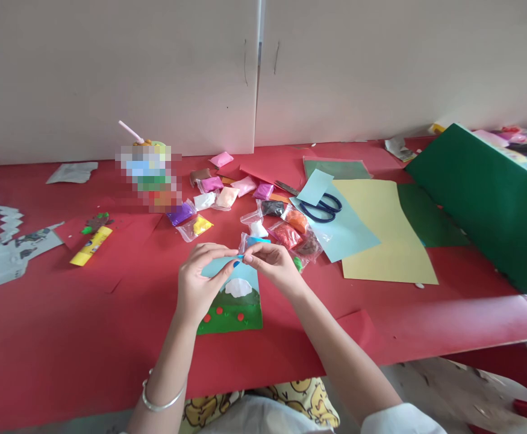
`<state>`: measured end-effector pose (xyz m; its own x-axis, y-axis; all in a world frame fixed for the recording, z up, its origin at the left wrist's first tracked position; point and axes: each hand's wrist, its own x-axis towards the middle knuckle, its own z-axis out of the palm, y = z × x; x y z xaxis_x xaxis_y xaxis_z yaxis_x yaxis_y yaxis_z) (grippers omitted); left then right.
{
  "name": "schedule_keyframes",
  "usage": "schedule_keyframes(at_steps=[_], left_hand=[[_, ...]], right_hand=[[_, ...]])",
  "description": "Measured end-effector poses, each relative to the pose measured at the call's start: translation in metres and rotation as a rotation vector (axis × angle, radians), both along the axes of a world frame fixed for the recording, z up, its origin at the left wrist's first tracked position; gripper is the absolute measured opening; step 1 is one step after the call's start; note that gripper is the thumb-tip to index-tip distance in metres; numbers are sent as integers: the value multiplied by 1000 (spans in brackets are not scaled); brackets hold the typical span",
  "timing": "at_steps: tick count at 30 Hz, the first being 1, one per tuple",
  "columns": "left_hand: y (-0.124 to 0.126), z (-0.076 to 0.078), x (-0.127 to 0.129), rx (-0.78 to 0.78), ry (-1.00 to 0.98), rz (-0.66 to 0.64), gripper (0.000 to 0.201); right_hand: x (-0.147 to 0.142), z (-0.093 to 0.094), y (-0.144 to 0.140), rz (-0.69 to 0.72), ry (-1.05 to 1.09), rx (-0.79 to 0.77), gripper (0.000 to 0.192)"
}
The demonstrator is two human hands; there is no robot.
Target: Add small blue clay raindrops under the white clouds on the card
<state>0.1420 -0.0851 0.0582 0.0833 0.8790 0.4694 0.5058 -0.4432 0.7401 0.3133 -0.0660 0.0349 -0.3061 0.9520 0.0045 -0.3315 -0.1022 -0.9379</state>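
Above a small landscape picture (230,327) on the red table, my left hand (200,276) and my right hand (276,265) meet fingertip to fingertip. Both pinch a little piece of blue modelling clay (240,257), partly hidden by the fingers. A second small blue spot shows at my left thumb tip; I cannot tell whether it is clay. The picture has a pale blue sky, a white patch, dark green hills and bright green ground with red dots. Just beyond my fingertips is a packet of blue clay (258,240), partly covered.
Several clay packets (285,234) lie beyond my hands. Dark-handled scissors (321,208) rest on light blue paper (351,232) and a yellow sheet (389,241). A glue stick (91,246) lies left. A large green board (484,199) stands tilted at right; a white partition (109,72) rises behind.
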Motion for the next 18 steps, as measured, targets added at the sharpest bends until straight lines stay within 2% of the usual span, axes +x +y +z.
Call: schedule_keyframes(at_steps=[7,18], left_hand=[[3,2,0,48,3,-45,7],[2,2,0,82,42,-35,8]], right_hand=[[1,-1,0,12,-70,17,27],[3,-1,1,6,-87,23,27]])
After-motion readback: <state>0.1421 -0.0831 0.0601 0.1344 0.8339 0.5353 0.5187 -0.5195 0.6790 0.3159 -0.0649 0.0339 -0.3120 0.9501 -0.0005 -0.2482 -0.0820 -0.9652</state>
